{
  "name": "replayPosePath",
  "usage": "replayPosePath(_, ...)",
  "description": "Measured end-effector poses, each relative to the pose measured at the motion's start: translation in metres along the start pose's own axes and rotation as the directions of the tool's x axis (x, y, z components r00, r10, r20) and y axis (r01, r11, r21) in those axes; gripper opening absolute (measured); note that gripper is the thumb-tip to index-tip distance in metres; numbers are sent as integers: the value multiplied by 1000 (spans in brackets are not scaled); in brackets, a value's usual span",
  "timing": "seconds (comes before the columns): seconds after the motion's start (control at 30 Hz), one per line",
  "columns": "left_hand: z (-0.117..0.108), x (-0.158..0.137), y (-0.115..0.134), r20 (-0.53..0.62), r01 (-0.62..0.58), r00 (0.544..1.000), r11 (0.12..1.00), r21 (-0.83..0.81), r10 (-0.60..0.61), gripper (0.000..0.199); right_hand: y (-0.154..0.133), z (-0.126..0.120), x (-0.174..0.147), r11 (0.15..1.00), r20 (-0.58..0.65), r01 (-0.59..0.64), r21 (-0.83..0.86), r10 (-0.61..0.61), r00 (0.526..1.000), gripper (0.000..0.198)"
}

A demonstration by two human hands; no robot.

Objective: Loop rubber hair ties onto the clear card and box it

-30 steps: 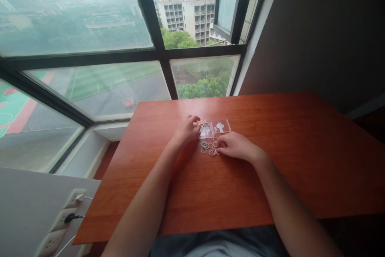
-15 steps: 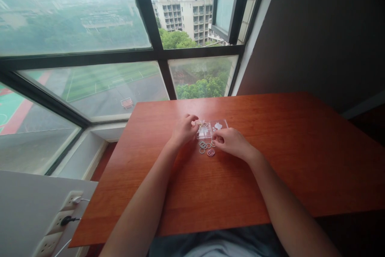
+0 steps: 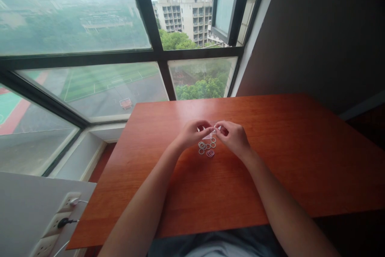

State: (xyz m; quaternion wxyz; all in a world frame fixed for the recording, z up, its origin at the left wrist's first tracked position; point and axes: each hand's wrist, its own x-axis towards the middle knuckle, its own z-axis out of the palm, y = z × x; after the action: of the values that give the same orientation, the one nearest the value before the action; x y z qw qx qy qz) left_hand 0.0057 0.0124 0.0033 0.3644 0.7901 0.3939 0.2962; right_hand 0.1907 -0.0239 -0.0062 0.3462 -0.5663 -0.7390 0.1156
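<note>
My left hand (image 3: 193, 132) and my right hand (image 3: 234, 136) meet above a clear plastic box (image 3: 207, 135), mostly hidden behind them. Thumb and fingers of each are pinched together, their tips almost touching. Something small and pale shows between the tips, too tiny to name. Just in front of the box lie several pale greyish-green rings (image 3: 202, 145), some overlapping. Closer to me is a small cluster of pink rings (image 3: 210, 153). Both groups rest flat on the wood, below my fingers.
The reddish-brown wooden table (image 3: 240, 193) reaches to windows with dark frames (image 3: 192, 52); one pane (image 3: 225, 4) stands ajar. A grey wall (image 3: 300, 36) rises at the right. At lower left, wall sockets (image 3: 55, 223) hold a white plug and a black plug.
My hands have come together over the box: the left moved right, the right rose slightly from the rings. The box is now more hidden. The rings lie nearly as before.
</note>
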Motion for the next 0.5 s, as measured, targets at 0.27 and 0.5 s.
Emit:
replayPosePath(0.27, 9, 2, -4, -66, -40, 997, 999, 13, 41, 18, -3, 1, -2, 1000, 0, 25, -11, -25, 1000, 16)
replayPosePath(0.5, -2, 2, -21, -329, 77, 944, 963, 259, 13, 10, -5, 0, -2, 999, 23, 28, -33, -27, 999, 16)
